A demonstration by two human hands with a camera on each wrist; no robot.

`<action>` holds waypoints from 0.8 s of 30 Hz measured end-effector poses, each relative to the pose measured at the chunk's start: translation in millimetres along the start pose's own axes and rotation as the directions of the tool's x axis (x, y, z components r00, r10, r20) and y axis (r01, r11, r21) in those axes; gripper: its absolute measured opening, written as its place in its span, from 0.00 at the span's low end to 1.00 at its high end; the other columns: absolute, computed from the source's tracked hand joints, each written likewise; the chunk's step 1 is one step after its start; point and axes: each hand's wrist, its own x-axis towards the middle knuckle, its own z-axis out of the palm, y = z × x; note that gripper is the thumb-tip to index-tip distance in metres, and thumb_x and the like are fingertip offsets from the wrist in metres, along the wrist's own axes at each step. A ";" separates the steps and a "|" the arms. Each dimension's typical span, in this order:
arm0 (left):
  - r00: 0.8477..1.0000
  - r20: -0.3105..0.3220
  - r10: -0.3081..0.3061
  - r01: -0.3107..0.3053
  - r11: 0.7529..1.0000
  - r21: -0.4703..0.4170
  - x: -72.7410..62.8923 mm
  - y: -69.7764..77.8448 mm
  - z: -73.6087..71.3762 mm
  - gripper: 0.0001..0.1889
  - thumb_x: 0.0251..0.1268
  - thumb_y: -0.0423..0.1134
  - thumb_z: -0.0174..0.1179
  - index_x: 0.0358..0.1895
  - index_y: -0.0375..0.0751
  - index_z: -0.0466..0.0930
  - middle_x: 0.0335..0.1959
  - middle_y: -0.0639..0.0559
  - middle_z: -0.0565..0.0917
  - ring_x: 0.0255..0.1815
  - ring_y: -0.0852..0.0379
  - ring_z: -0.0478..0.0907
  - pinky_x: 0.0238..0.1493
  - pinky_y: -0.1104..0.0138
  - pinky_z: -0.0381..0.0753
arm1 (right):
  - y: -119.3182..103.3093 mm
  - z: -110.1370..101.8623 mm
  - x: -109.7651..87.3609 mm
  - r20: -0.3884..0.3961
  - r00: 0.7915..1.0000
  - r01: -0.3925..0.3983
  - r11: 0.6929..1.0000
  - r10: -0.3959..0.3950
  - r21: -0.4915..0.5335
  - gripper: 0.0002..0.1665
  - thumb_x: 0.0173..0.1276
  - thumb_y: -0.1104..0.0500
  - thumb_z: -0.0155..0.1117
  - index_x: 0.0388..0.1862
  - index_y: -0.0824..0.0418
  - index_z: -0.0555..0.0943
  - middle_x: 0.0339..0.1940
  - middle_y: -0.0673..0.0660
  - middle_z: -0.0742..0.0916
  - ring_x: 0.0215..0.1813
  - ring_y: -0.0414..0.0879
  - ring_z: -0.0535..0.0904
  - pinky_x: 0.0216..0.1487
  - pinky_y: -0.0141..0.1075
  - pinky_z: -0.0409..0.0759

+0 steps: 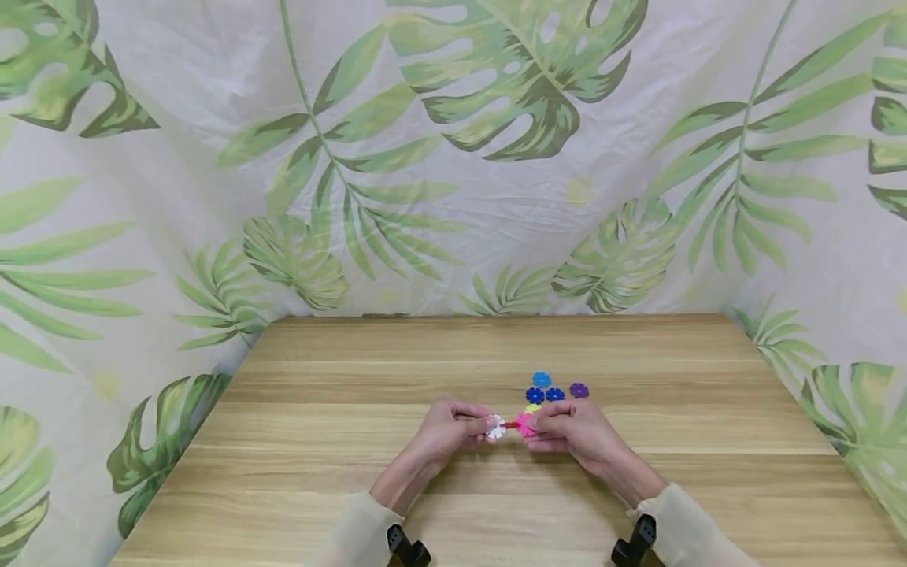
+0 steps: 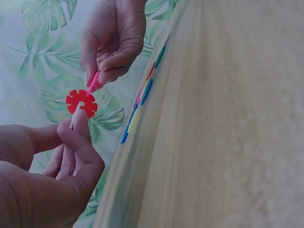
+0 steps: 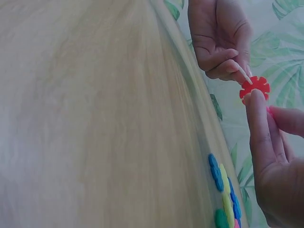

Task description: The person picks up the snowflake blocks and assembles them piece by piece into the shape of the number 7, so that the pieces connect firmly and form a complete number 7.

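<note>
My left hand (image 1: 448, 427) pinches a white notched plastic disc (image 1: 495, 428) between thumb and fingers. Opposite it, my right hand (image 1: 583, 429) pinches a pink notched disc (image 1: 525, 426). Between them is a red snowflake-shaped disc (image 2: 72, 100), its face turned toward the left wrist camera. The white and pink discs stand edge-on to the red one there, meeting it at opposite sides of its rim. Fingertips cover part of both held discs. In the head view the red disc shows only as a thin strip.
Loose discs lie on the wooden table (image 1: 319, 472) just beyond the right hand: light blue (image 1: 542, 379), dark blue (image 1: 534, 395), purple (image 1: 579, 390) and part of a yellow one (image 1: 533, 409). A green disc (image 3: 221, 218) shows in the right wrist view. Leaf-patterned cloth (image 1: 439, 236) hangs behind the table.
</note>
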 end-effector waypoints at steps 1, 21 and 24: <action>1.000 -0.004 0.000 0.000 1.000 0.001 -0.6 -0.1 0.4 0.11 0.67 0.29 0.69 0.48 0.26 0.86 0.32 0.50 0.88 0.28 0.63 0.83 0.31 0.77 0.83 | 0.2 0.3 0.1 0.001 1.000 0.001 1.000 -0.001 -0.002 0.09 0.71 0.72 0.65 0.48 0.76 0.84 0.38 0.61 0.92 0.40 0.51 0.93 0.49 0.42 0.92; 0.997 0.066 -0.025 0.030 0.996 -0.079 -0.5 -3.2 -11.3 0.15 0.72 0.32 0.67 0.55 0.25 0.85 0.36 0.48 0.90 0.32 0.61 0.89 0.38 0.73 0.89 | -21.9 -37.7 -9.3 -0.084 0.993 0.040 0.891 -0.087 -0.453 0.22 0.74 0.55 0.70 0.56 0.72 0.82 0.45 0.66 0.92 0.43 0.53 0.92 0.46 0.42 0.92; 0.996 0.084 -0.025 0.033 0.995 -0.094 -0.7 -3.2 -13.6 0.16 0.71 0.32 0.67 0.55 0.23 0.84 0.37 0.47 0.90 0.33 0.61 0.90 0.39 0.73 0.90 | -26.1 -52.4 -13.0 -0.128 0.972 0.069 0.754 -0.199 -0.653 0.16 0.73 0.55 0.72 0.51 0.66 0.86 0.42 0.60 0.92 0.41 0.48 0.90 0.42 0.36 0.90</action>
